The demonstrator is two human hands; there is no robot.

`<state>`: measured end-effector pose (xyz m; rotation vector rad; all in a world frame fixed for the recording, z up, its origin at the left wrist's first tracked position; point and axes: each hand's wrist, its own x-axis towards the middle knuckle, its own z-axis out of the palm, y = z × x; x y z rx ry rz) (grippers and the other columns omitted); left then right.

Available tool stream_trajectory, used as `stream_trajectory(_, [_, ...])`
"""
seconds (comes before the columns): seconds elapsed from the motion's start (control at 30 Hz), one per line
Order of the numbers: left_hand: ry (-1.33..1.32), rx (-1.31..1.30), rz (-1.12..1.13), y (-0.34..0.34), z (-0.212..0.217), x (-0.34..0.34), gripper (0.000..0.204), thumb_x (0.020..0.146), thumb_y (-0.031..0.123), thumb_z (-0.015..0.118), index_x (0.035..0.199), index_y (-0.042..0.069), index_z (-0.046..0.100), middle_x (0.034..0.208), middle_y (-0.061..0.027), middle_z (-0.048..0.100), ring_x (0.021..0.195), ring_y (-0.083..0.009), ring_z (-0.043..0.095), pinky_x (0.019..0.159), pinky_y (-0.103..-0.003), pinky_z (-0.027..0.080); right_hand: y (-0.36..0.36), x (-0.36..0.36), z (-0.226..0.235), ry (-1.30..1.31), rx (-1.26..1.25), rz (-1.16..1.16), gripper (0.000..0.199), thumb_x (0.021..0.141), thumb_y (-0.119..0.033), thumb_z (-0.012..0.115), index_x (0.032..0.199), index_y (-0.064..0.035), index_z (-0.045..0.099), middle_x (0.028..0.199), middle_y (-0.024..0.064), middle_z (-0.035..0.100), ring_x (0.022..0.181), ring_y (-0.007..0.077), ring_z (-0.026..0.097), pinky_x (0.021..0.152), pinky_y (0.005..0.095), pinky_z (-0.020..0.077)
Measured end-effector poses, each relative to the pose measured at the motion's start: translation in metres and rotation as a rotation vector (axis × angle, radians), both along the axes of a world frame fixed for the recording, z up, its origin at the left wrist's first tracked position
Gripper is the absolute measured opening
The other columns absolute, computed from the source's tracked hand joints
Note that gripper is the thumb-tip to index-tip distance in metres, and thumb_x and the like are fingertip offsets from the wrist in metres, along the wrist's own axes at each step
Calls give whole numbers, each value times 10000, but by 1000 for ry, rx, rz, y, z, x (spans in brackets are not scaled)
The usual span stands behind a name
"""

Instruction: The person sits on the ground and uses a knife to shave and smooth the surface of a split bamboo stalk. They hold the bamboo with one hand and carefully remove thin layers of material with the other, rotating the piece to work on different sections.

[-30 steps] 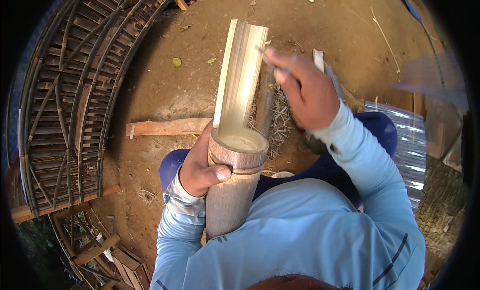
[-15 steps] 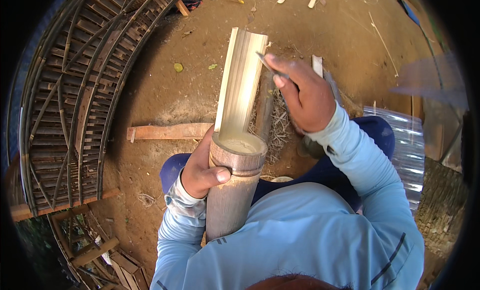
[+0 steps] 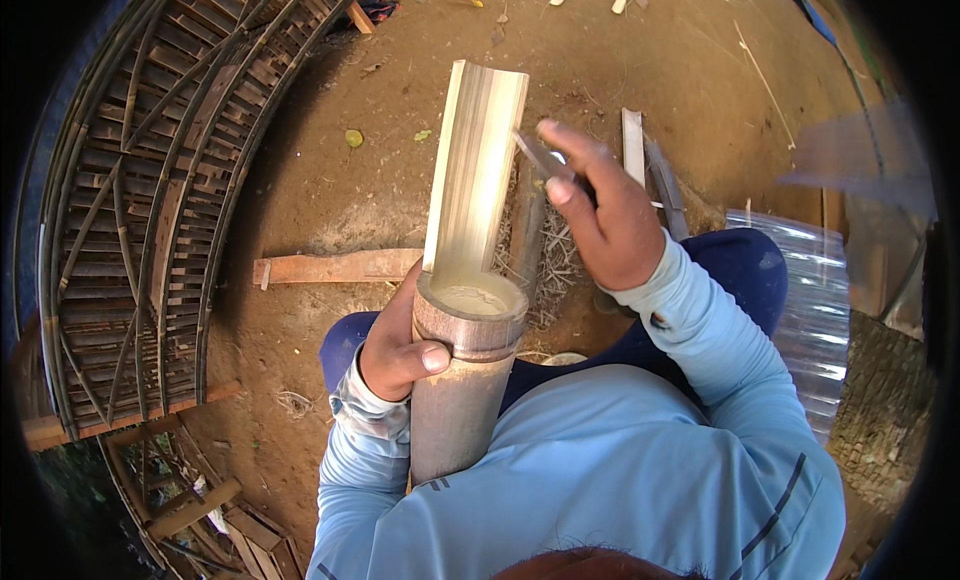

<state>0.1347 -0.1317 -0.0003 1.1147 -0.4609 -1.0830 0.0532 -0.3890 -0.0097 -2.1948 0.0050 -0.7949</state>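
Observation:
A thick bamboo tube (image 3: pixel 455 420) leans against my blue shirt. Its upper part is cut down to a pale, trough-shaped half wall (image 3: pixel 478 165) that rises away from me, with the node floor showing inside the round rim. My left hand (image 3: pixel 400 355) is wrapped round the tube just below that rim, thumb across the front. In my right hand (image 3: pixel 610 210) is a small knife (image 3: pixel 541 156), its tip close to the right edge of the half wall. The handle is mostly hidden by the palm, and the index finger stretches out beyond the grip.
A slatted bamboo structure (image 3: pixel 165 210) curves along the left. On the dirt floor lie a flat board (image 3: pixel 340 266), a pile of shavings (image 3: pixel 555 265) and wood strips (image 3: pixel 633 145). A clear corrugated sheet (image 3: pixel 800 300) is beside my right knee.
My right hand with the knife has come slightly nearer to me along the right edge of the bamboo. The tube has shifted a little to the left with my left hand.

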Motion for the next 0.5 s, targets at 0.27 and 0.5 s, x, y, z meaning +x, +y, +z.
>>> stream_trajectory(0.27, [36,18,-41,2,-8,3,1164,655,446,848,1516,-76,262,1364,-186,546,1258,-274,544,1094,-392,398,3,-3,-3,31,-51,104,303,1017,-67,538,1313,-2,549,1151,197,669,1045,326,666,905,380,511])
stream_trajectory(0.5, [63,19,-33,4,-10,3,1160,630,418,871,1501,-67,277,1356,-189,551,1248,-273,556,1089,-394,410,-13,22,-1,-177,-30,96,287,1010,-116,575,1283,-28,592,990,160,665,816,306,654,730,389,517])
